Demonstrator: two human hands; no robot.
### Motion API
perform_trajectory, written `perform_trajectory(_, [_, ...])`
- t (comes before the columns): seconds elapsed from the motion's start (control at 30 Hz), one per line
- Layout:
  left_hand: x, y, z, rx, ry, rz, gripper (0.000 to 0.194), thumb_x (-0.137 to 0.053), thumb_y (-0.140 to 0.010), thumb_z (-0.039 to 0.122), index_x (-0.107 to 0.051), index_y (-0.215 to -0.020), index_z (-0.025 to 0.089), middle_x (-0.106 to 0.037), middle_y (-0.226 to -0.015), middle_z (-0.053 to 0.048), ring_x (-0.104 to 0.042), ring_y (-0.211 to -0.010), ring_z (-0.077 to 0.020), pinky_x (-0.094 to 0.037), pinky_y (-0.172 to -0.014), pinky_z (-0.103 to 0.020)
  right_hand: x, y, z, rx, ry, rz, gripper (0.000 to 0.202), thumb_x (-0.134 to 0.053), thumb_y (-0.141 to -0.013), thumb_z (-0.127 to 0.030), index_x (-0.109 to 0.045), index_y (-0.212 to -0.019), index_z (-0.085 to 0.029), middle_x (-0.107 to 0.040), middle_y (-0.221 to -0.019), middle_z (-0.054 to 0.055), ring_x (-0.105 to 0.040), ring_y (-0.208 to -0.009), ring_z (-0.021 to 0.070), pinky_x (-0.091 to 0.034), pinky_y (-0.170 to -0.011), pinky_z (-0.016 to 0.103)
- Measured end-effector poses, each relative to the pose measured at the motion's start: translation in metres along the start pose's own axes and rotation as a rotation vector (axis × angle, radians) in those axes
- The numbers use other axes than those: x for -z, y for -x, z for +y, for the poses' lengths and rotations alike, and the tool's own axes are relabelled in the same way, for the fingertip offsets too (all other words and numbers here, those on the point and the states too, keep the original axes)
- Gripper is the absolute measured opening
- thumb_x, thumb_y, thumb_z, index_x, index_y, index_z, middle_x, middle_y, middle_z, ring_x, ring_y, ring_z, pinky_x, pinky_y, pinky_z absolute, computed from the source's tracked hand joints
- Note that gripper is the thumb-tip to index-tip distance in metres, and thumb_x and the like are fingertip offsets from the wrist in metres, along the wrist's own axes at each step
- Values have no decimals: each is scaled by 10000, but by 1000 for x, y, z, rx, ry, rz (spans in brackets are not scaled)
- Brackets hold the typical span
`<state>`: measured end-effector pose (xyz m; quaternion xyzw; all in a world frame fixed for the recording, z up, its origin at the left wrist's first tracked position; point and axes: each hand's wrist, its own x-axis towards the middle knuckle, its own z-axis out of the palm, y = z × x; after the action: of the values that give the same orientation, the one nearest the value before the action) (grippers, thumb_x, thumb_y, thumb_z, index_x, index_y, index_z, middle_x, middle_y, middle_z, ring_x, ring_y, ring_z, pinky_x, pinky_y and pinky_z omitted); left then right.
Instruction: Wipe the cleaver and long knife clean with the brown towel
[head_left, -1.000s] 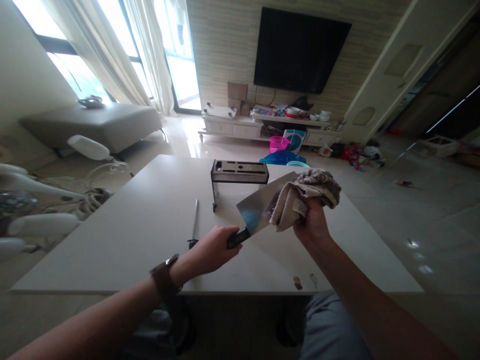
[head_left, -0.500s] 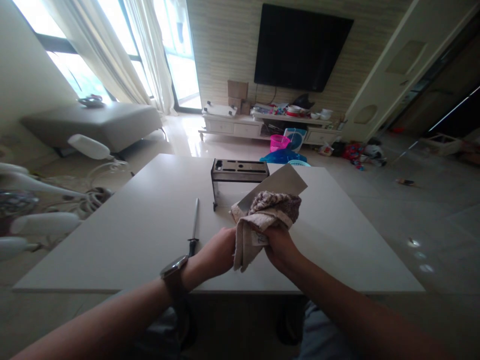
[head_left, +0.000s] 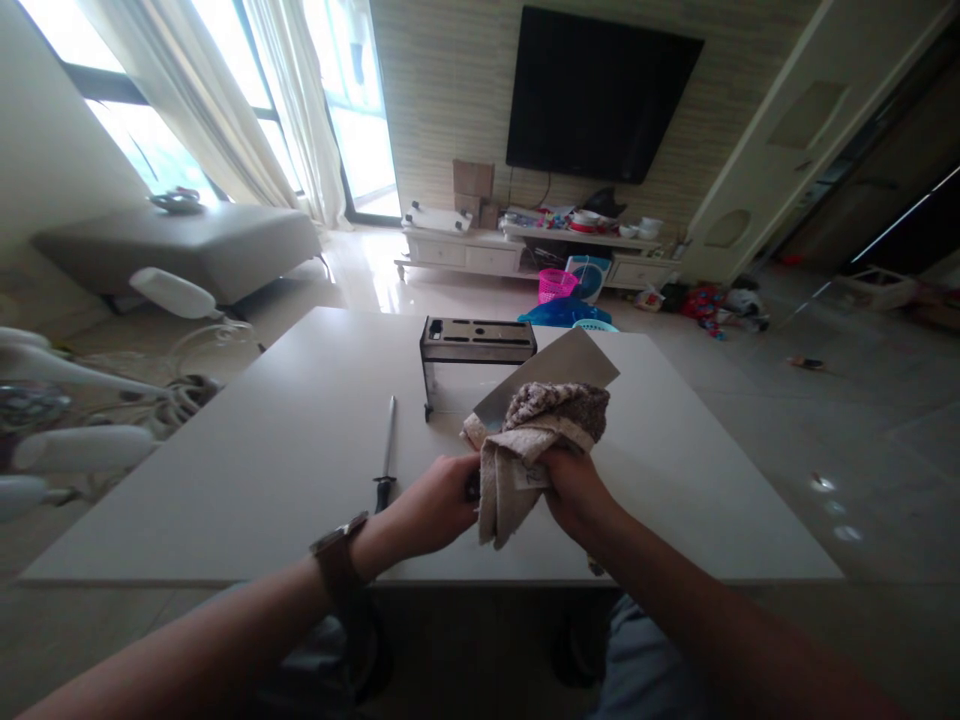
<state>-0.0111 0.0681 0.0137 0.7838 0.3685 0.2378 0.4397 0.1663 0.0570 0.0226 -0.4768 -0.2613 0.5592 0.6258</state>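
A wide metal cleaver blade (head_left: 574, 362) slants up to the right above the white table (head_left: 300, 440). My left hand (head_left: 442, 500) is closed on the cleaver's dark handle, of which only a bit shows beside the cloth. A brown and beige cloth (head_left: 551, 430) lies bunched against the lower part of the blade, its folds hanging down. My right hand (head_left: 577, 490) is closed on this cloth; its fingers are partly hidden under it. Left of my hands a sharpening rod (head_left: 391, 440) with a black handle lies on the table. Behind the blade stands a metal knife block (head_left: 480, 340).
Past the table's far edge are a blue plastic bag (head_left: 562, 312) and a pink basket (head_left: 557, 285). A white lamp with several shades (head_left: 172, 293) stands at the left. Farther back are a low cabinet (head_left: 491, 258) and a grey bench (head_left: 187, 245).
My hands, the cloth and the cleaver have shifted slightly to the right. A bit of the dark handle now shows between my left hand and the cloth.
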Motion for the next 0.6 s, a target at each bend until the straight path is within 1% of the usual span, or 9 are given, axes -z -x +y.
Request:
perform_trajectory(0.03, [2, -1, -1, 1, -13, 18, 143, -644, -815, 181, -701, -935, 128, -743, -873, -34, -610, -751, -159, -472, -696, -248, 1, -4, -3, 6, -4, -2, 388, -865, -491, -175, -761, -865, -188, -813, -944, 48, -736, -916, 280, -584, -871, 416])
perform_trajectory(0.1, [5, -3, -3, 15, -68, 53, 96, -647, -833, 223, -669, -876, 140, -680, -775, -2, -544, -694, -139, -424, -643, -245, 4, -14, -12, 37, -25, 6, 402, -853, -480, -143, -760, -867, -192, -813, -940, 41, -737, -917, 281, -589, -862, 415])
perform_trajectory(0.2, [8, -5, -4, 36, -147, 81, 153, -638, -860, 292, -585, -784, 171, -563, -666, 38, -432, -613, -115, -340, -571, -249, 13, -33, -27, 136, -61, 46, 388, -852, -473, -113, -755, -835, -211, -808, -910, 9, -737, -897, 258, -596, -849, 393])
perform_trajectory(0.27, [9, -6, -5, 38, -175, 70, 181, -627, -869, 308, -543, -763, 188, -543, -658, 42, -415, -597, -114, -320, -560, -255, 21, -44, -36, 180, -82, 65, 377, -859, -482, -120, -758, -830, -226, -806, -905, -6, -734, -872, 240, -602, -818, 370])
perform_trajectory(0.37, [8, -6, -5, 40, -236, 50, 130, -610, -875, 286, -541, -799, 206, -582, -688, 26, -458, -604, -129, -322, -570, -265, 30, -53, -38, 183, -98, 77, 342, -863, -502, -142, -767, -819, -230, -808, -903, -9, -730, -829, 220, -606, -762, 340])
perform_trajectory(0.4, [8, -6, -6, 36, -268, 50, 79, -607, -877, 273, -564, -855, 211, -613, -720, 16, -495, -624, -142, -332, -584, -271, 32, -53, -37, 177, -99, 81, 336, -863, -504, -146, -770, -817, -226, -809, -901, -8, -730, -817, 215, -607, -751, 332])
perform_trajectory(0.43, [9, -5, -6, 31, -312, 51, 68, -604, -880, 264, -585, -927, 218, -647, -762, 2, -539, -655, -159, -343, -603, -278, 33, -54, -34, 166, -97, 85, 337, -864, -503, -148, -773, -819, -220, -810, -899, -7, -730, -807, 210, -608, -744, 325])
perform_trajectory(0.53, [12, -4, -8, 48, -496, 45, 234, -589, -898, 253, -598, -1131, 245, -731, -914, -55, -652, -781, -231, -358, -654, -312, 38, -54, -27, 134, -84, 89, 359, -872, -497, -145, -773, -837, -205, -807, -878, -7, -730, -780, 195, -608, -723, 304])
perform_trajectory(0.6, [15, -4, -8, 89, -611, 41, 260, -564, -919, 258, -594, -1177, 254, -753, -962, -81, -686, -825, -268, -345, -656, -330, 42, -58, -27, 139, -76, 98, 356, -872, -508, -142, -765, -843, -204, -803, -856, -13, -731, -763, 190, -610, -704, 298])
